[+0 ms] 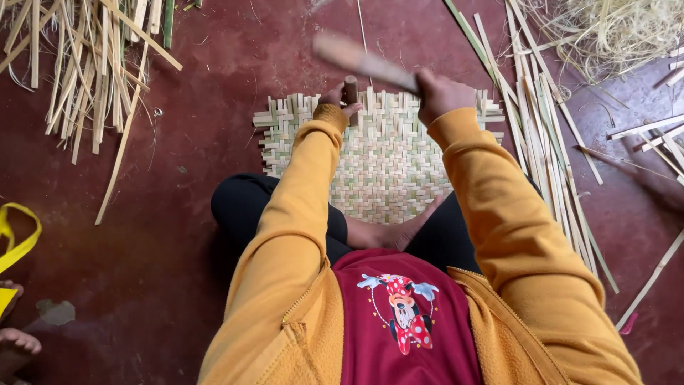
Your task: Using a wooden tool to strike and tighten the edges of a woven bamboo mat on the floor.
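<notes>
My left hand (340,100) grips a short wooden peg (350,87) upright at the woven mat's (388,167) far edge. My right hand (442,93) clenches a blurred stick (360,58). Centre woven; edge strips remain loose.

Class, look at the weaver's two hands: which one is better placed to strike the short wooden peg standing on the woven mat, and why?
Probably the right hand: it grips a blurred wooden stick raised beside the peg, while the left hand steadies that peg on the mat.
</notes>
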